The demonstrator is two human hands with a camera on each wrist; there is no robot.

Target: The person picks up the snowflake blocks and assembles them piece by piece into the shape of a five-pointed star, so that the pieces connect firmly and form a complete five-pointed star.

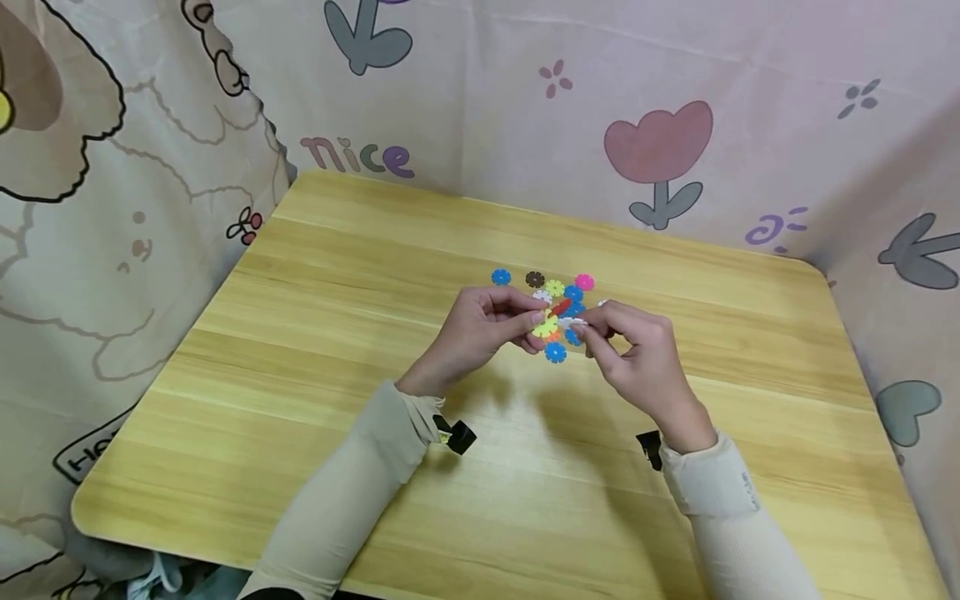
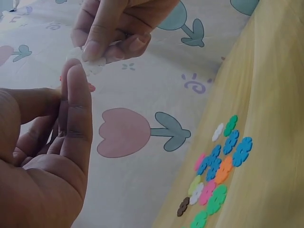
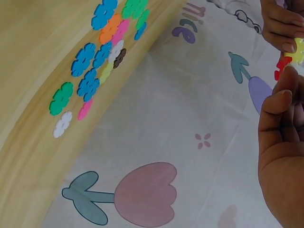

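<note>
Both hands are held together above a pile of flower-shaped plastic discs on the wooden table. My left hand pinches a yellow disc joined to a red disc. In the right wrist view the yellow disc and the red disc sit at my left hand's fingertips. My right hand pinches a white disc and holds it against the left hand's pieces. The loose discs are blue, green, pink, orange, white and brown.
A cartoon-print cloth with tulips and the word "nice" hangs around the table's back and sides. Loose discs lie near the far edge, just beyond the hands. Bare wood spreads in front of the hands.
</note>
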